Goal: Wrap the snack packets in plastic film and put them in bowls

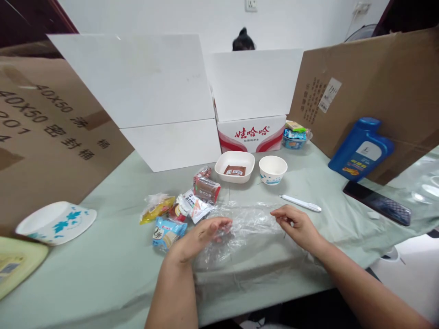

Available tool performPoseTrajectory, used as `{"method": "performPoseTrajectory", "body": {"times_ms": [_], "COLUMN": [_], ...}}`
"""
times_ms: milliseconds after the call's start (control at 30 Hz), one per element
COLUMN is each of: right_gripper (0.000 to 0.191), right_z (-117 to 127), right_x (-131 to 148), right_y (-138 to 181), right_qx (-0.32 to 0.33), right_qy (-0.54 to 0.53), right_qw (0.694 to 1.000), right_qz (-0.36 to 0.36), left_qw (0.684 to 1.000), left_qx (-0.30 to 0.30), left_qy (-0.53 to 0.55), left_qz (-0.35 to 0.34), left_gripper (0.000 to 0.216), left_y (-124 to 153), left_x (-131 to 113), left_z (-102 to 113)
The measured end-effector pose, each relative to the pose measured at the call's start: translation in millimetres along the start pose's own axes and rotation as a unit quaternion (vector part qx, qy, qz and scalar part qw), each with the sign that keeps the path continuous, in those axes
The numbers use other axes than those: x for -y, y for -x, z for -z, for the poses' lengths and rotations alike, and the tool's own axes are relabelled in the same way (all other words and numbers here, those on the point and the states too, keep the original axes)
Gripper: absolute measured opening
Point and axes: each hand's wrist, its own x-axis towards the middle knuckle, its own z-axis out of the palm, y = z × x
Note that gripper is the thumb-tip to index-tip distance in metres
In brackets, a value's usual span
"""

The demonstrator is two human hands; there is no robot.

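Free room and obstacles, placed from the square white dish (pixel 235 166). Near side: bare table (pixel 103 269) at left; a clear plastic bag (pixel 247 228) covers the centre. Left of the dish: snack packets (pixel 181 208) crowd the approach. Right: paper cup (pixel 272 169), white pen (pixel 300 203). Behind: cardboard boxes (pixel 252 98) close the far edge.

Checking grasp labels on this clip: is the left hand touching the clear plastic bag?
Touching. The head view shows the left hand with its fingers lying on the crumpled clear plastic bag, no gap between them.
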Motion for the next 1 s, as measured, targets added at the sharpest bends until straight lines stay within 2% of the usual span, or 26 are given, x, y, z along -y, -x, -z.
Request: {"method": "performPoseTrajectory", "body": {"times_ms": [67,133,267,333,433,567,700,833,900,1000], "right_gripper": [0.023,0.024,0.021,0.020,0.020,0.020,0.023,0.022,0.020,0.023], "right_z": [1.2,3.1,1.6,-0.3,-0.2,3.4,3.4,0.9,0.1,0.2], "right_x": [-6.9,-13.4,-15.9,-12.3,-7.6,-10.0,-16.1,-16.4,-14.9,-12.1], "right_y": [4.3,12.3,27.4,29.9,28.0,25.7,29.7,34.3,35.2,34.9], "right_qx": [-0.066,-0.093,-0.071,-0.070,-0.104,-0.146,-0.131,-0.101,-0.100,-0.112], "right_qy": [0.043,0.090,0.133,0.124,0.107,0.121,0.127,0.134,0.128,0.106], "right_qw": [0.997,0.992,0.988,0.989,0.989,0.982,0.983,0.986,0.986,0.987], "right_qz": [0.008,-0.002,-0.043,-0.049,-0.021,0.006,0.003,-0.016,-0.034,-0.053], "left_qw": [0.999,0.998,0.998,0.995,0.984,0.954,0.926,0.911,0.923,0.952], "left_qx": [0.009,0.009,-0.020,-0.044,-0.097,-0.182,-0.265,-0.321,-0.315,-0.258], "left_qy": [0.050,0.059,-0.029,-0.075,-0.147,-0.235,-0.262,-0.247,-0.208,-0.151], "left_qz": [0.009,0.021,0.047,0.042,0.022,0.037,0.058,0.078,0.081,0.062], "left_gripper": [0.087,0.083,0.079,0.067,0.050,0.042,0.033,0.027,0.031,0.058], "left_y": [1.8,2.7,-1.7,-6.3,-13.1,-19.8,-26.6,-31.0,-30.2,-25.9], "left_x": [5.1,7.4,4.7,2.5,1.7,8.7,16.9,15.6,13.2,9.8], "left_z": [5.2,7.7,1.3,-5.1,-11.8,-10.1,-5.1,-7.1,-9.8,-13.1]}}
